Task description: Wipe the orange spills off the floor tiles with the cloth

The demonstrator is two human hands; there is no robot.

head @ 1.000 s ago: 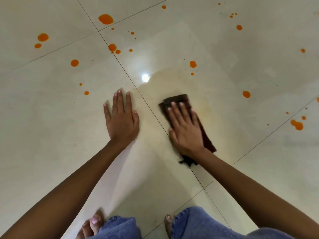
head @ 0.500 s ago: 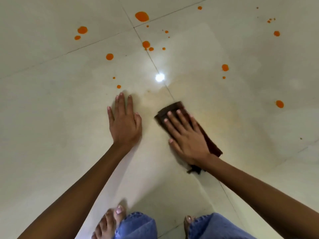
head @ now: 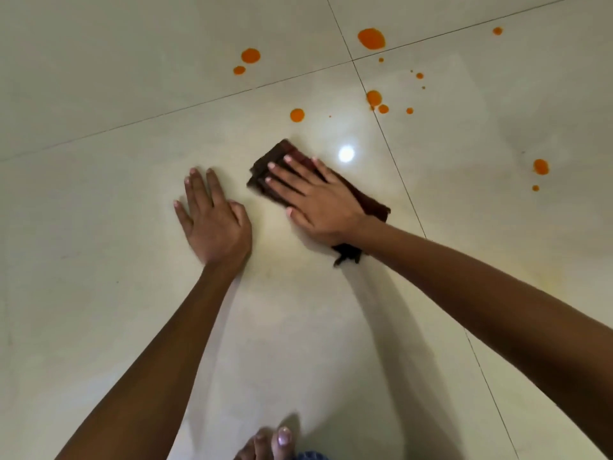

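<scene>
Hands: right hand [head: 318, 202] pressing flat on the cloth [head: 282, 161], left hand [head: 214, 220] bracing flat on the floor [head: 99, 293] | step: mid-wipe | next: pushing toward the nearest spill [head: 297, 115].

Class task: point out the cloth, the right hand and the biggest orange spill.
cloth [head: 279, 149]: head view, bare far corner.
right hand [head: 321, 202]: head view, back of hand.
biggest orange spill [head: 371, 38]: head view, its middle.

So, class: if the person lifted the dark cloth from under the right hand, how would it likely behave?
Probably floppy: the cloth lies flattened under the right hand, its ragged end trailing limp by the wrist. Likely light, since it looks thin and folded. It should slide easily when pushed, as the tiles look glossy.
</scene>
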